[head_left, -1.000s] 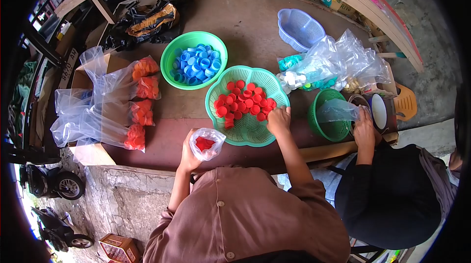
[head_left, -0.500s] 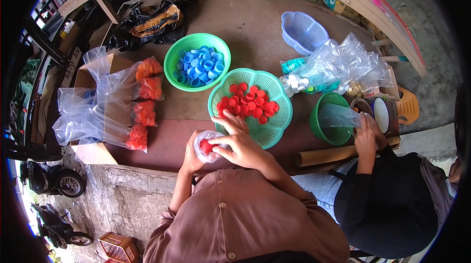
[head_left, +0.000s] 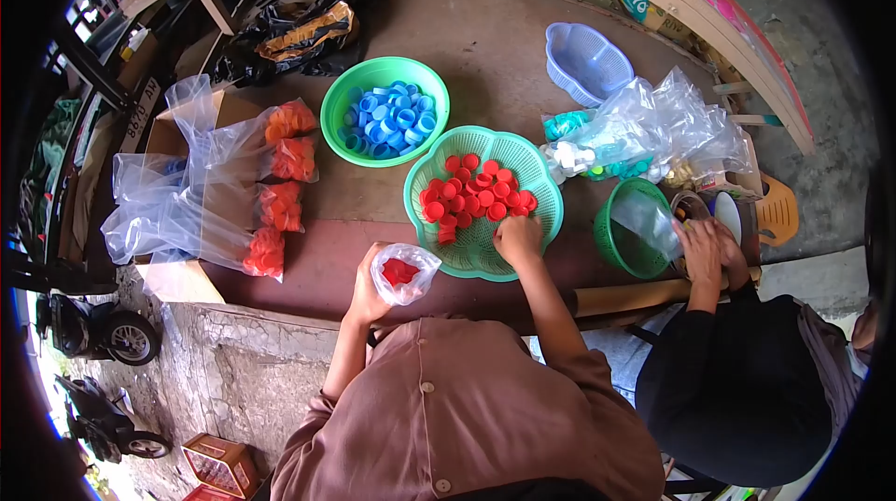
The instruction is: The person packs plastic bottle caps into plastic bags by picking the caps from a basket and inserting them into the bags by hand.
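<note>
My left hand [head_left: 371,290] is closed around a clear plastic bag [head_left: 423,268] in front of my chest. The bag's mouth faces up, and red bottle caps [head_left: 399,272] show inside it. Over the right front part of a light green basket [head_left: 439,148], my right hand [head_left: 519,240] has its fingers curled beside the loose red caps [head_left: 476,188]. Its fingertips are partly hidden, so whatever it may hold cannot be made out.
Behind the basket stands a green bowl [head_left: 333,99] of blue caps. Bags of orange-red caps [head_left: 282,207] lie at left. On the right are a lavender basket [head_left: 597,57], clear bags [head_left: 644,118] and a co-worker's hands [head_left: 707,254] at a dark green basket [head_left: 616,254].
My right hand has left the bag and moved right into the light green basket. The bag's mouth shows wider now. Some red caps in the basket have shifted.
</note>
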`<state>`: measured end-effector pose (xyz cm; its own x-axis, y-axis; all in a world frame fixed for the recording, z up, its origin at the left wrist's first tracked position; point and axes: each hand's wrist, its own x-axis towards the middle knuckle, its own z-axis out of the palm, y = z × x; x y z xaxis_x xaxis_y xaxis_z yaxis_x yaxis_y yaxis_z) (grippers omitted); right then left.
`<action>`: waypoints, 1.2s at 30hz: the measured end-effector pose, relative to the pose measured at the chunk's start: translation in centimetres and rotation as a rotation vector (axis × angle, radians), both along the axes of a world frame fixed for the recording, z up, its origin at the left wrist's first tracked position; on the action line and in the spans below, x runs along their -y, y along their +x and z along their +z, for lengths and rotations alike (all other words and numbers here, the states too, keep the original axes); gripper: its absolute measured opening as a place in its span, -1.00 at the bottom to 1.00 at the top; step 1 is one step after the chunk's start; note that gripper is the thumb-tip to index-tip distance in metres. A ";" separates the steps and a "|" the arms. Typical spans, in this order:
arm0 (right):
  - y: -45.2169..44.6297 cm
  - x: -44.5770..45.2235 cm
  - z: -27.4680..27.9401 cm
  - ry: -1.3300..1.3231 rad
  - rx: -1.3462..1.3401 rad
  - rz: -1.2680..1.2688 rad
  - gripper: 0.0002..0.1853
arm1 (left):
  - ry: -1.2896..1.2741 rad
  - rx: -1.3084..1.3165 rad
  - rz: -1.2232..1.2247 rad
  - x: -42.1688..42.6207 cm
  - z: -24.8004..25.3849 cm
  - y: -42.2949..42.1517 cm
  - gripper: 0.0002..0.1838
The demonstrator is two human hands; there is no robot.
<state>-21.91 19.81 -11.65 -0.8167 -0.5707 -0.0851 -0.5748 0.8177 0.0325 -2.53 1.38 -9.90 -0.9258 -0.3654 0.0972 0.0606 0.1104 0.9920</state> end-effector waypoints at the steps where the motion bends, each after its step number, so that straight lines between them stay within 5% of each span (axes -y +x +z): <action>1: 0.4 0.2 1.7 -0.202 0.343 -0.048 -0.85 | -0.012 -0.010 0.013 0.0 -0.1 -0.1 -0.45; 2: 0.7 0.4 3.6 -0.402 0.686 -0.096 -0.83 | -0.024 -0.021 0.026 0.0 -0.1 -0.1 -0.46; 3: 1.3 0.7 5.3 -0.401 0.689 -0.092 -0.83 | -0.024 -0.019 0.031 -0.1 0.0 -0.2 -0.46; 5: 3.1 1.5 8.7 -1.008 0.855 0.118 -0.85 | 0.028 -0.019 0.037 -0.2 0.4 -0.2 -0.47; 7: 4.7 2.5 11.3 -1.120 0.725 0.448 -0.88 | -0.004 -0.014 0.042 -0.2 0.5 -0.2 -0.47; 11: 7.8 4.7 11.9 -0.739 0.306 0.675 -0.84 | -0.008 -0.033 0.045 -0.2 0.1 -0.2 -0.48; 13: 8.3 5.1 11.3 -0.720 0.326 0.722 -0.79 | -0.026 -0.040 0.046 -0.1 0.6 -0.2 -0.48; 15: 6.8 4.8 11.3 -0.955 0.565 0.656 -0.82 | 0.038 -0.057 0.048 -0.1 0.8 0.0 -0.48; 17: 4.2 4.4 9.0 -1.088 0.528 0.415 -0.88 | 0.022 -0.045 0.054 0.1 0.1 0.1 -0.47; 19: 1.5 3.3 4.5 -0.855 0.267 0.186 -0.92 | 0.074 0.009 0.010 0.2 -0.4 0.1 -0.46; 25: 0.3 3.4 -0.5 -0.336 0.057 0.344 -0.94 | 0.025 -0.020 -0.010 0.2 0.2 0.0 -0.43; 29: 0.4 2.7 -0.9 -0.505 0.188 0.266 -0.93 | 0.017 -0.031 0.035 0.1 0.3 -0.1 -0.44; 31: 1.6 3.2 3.9 -0.745 0.407 0.107 -0.90 | -0.001 -0.015 0.038 0.2 0.4 0.0 -0.45; 34: 3.7 3.3 10.0 -1.031 0.713 0.365 -0.86 | -0.025 -0.002 0.034 0.2 0.1 0.0 -0.46; 36: 5.0 3.7 12.0 -0.980 0.606 0.613 -0.86 | -0.030 -0.012 0.034 0.1 0.7 -0.1 -0.47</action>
